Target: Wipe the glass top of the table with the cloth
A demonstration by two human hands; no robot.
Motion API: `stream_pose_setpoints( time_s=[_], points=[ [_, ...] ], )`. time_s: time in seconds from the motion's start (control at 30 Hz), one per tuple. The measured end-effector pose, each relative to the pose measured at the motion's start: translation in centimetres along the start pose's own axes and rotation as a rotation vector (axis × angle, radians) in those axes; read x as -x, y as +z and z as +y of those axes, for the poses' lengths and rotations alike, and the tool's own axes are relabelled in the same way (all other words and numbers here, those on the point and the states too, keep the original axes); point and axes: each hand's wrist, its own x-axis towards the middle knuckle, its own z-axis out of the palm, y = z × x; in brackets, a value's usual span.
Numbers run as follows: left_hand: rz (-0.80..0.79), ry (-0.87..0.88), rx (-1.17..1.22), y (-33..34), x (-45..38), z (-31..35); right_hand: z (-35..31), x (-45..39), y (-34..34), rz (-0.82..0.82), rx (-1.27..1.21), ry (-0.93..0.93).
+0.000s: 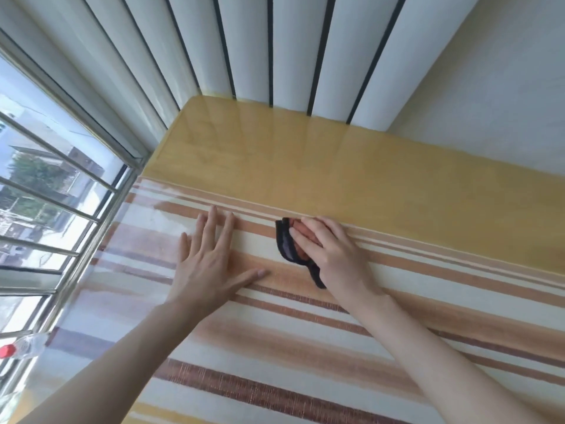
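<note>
Cloth (289,243) bunched under my right hand (331,249), fingers curled on it, at glass top's (305,316) far edge | left hand (211,258) flat, fingers spread | risk: cloth slips past the edge; palm smudges glass

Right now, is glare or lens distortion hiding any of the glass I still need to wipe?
Head view: window light throws pale glare across the glass top left of the flat left hand, washing out the stripes; wide-angle bending curves the window bars; the cloth under the right hand shows clearly.
</note>
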Motion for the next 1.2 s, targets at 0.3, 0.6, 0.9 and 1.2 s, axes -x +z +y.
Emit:
stream_pose_setpoints(
  time_s=[0.3, 0.6, 0.9, 1.2],
  points=[
    [0.018, -0.039, -0.038, -0.6, -1.0, 0.3, 5.9, -6.9, -1.1, 0.103, -0.118, 0.285],
    [-0.065, -0.110, -0.029, -1.5, -3.2, 1.9, 1.3, -4.1, -0.1, -0.029, -0.073, -0.048],
    [-0.142, -0.132, -0.038, -1.8, -3.8, 2.1, 8.2, -15.6, -0.4, 0.140, -0.042, 0.310],
    [0.014, -0.142, 0.058, -2.3, -1.0, -1.0, 0.3, -11.7, 2.3, 0.003, -0.120, -0.065]
  ],
)
